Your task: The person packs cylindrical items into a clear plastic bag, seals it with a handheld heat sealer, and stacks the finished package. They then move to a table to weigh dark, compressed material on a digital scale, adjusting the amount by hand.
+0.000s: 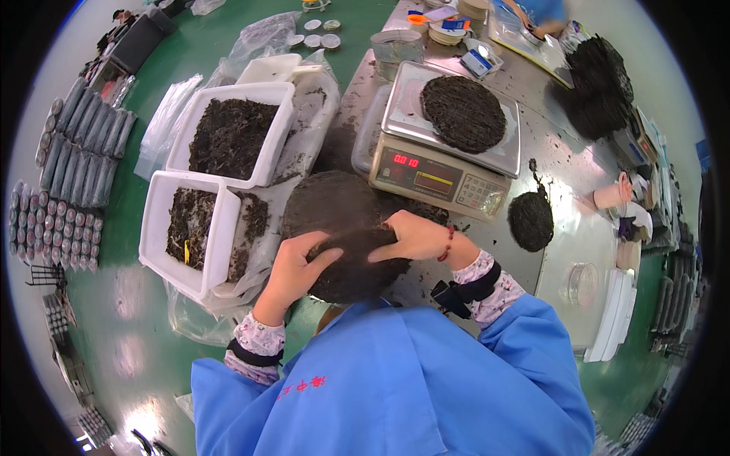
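Note:
Close to my body, both hands grip a dark, round, fibrous cake that looks like dried seaweed. My left hand has its thumb on the cake's upper face and its fingers around the left edge. From the other side, my right hand pinches the cake with its thumb on top. Just beyond lies another dark round cake or a pile of them, partly covered by the held one. A similar disc rests on the steel pan of a digital scale, whose red display is lit.
Two white tubs of loose dark strands stand on the left, the nearer with a yellow object inside. A smaller dark disc lies right of the scale. Dark discs are stacked at the far right, near a co-worker's hand. A pink cup stands right.

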A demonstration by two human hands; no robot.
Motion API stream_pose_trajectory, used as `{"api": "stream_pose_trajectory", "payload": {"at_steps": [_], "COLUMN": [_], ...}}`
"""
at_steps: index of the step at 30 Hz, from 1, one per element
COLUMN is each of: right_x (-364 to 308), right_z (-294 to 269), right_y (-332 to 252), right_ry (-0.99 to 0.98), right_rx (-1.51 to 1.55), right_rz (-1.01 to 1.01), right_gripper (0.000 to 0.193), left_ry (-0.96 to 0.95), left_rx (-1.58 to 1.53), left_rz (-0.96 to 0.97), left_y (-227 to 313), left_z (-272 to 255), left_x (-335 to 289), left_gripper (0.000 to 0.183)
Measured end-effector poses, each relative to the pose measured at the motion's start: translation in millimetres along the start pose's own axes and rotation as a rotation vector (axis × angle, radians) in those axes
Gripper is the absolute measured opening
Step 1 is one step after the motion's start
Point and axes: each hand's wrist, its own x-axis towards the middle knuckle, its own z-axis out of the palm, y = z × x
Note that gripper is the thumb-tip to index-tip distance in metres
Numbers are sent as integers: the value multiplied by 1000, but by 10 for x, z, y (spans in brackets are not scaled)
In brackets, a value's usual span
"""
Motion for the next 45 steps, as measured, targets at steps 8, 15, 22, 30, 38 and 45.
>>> {"api": "stream_pose_trajectory", "payload": {"at_steps": [8, 15, 22, 30, 38, 45], "right_x": [-132, -235, -275, -415, -380, -435], "right_z": [292, 309, -353, 65, 80, 86], "right_y": [119, -38, -49, 411, 241, 80], "right_ry": [283, 254, 656, 473, 681, 744], "right_rx": [-766, -966, -140, 963, 648, 443], "right_rz": [-88, -175, -189, 32, -81, -58], "right_gripper": [28, 18, 67, 42, 30, 33], "left_ry": [114, 194, 263, 326, 394, 616], "left_rx": [-563, -909, -929, -1033, -626, -904], "left_rz": [-270, -511, -329, -314, -110, -306], "left_y": [-329, -624, -411, -318, -285, -391], "left_z": [365, 540, 400, 387, 615, 758], "left_x": [158, 249, 210, 316, 487, 777], "left_gripper": [24, 24, 31, 39, 24, 27]}}
